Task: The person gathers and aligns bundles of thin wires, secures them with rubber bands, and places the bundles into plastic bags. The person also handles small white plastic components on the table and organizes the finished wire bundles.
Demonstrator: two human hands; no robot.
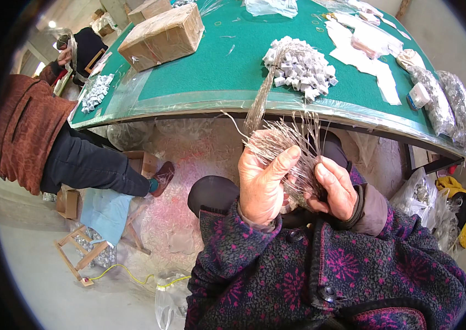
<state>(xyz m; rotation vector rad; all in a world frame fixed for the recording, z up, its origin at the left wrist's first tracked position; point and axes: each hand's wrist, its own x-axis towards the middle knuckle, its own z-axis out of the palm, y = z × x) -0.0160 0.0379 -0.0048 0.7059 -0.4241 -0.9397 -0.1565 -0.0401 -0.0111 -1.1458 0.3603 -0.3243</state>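
My left hand (261,184) is wrapped round a thick bundle of thin, silvery-brown wires (277,142), its thumb lying across them. From the right, my right hand (333,190) pinches the lower right part of the same bundle between thumb and fingers. Some strands stick up loose above the hands. A long tail of strands climbs from the bundle over the table's edge to a heap of small whitish-grey blocks (304,72). The wire ends between my palms are hidden.
Cardboard box (162,39) stands on the green table (216,71). Another heap of small blocks (98,92) lies at its left end. White papers (360,52) and clear-wrapped bundles (461,104) lie right. A person in a brown top (32,126) is at left, near a wooden stool (87,250).
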